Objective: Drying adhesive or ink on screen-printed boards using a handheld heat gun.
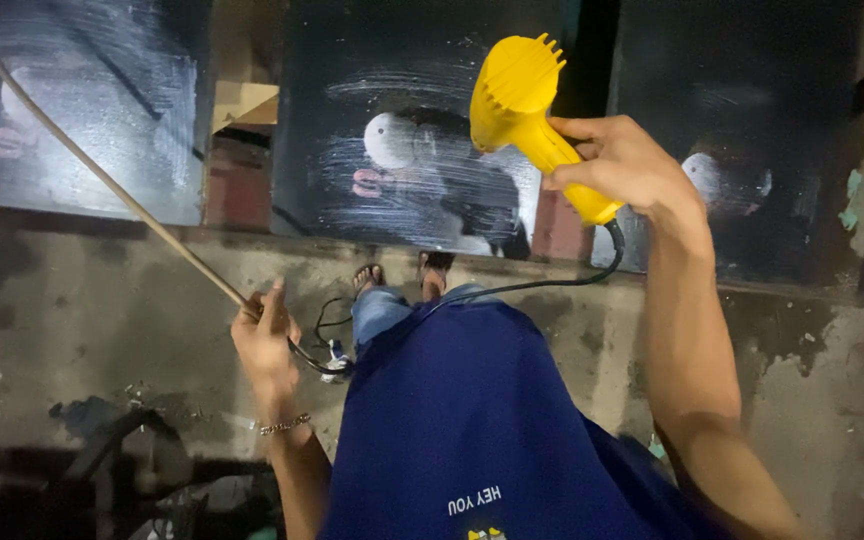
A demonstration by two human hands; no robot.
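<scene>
Place: Over a stained concrete floor (pixel 102 300), seen from above, with three dark glossy panels (pixel 392 150) leaning in a row ahead of the person's sandalled feet (pixel 402 275).

Right hand: the right hand (pixel 622 165) is closed around the handle of a yellow heat gun (pixel 527 100), fingers wrapped tight, nozzle end raised and aimed toward the middle panel.

Heat gun: held up in the air in front of the middle panel, not touching it as far as I can tell; its black cord (pixel 552 283) drops from the handle base and runs down across the blue shirt (pixel 472 420) toward the floor.

Left hand: the left hand (pixel 264 340) is partly closed at the end of a thin tan cable (pixel 102 175) that slants up to the top left corner; the index finger sticks up, and the black cord seems to pass through the same grip. A bracelet (pixel 284 425) sits on the wrist.

Panels: the middle one shows pale streaks and smears across its surface; the left one looks hazy too; the right one is darker and hard to read.

Progress: judging by the streaks, the middle panel looks part-way worked. Whether the gun is running cannot be told.
</scene>
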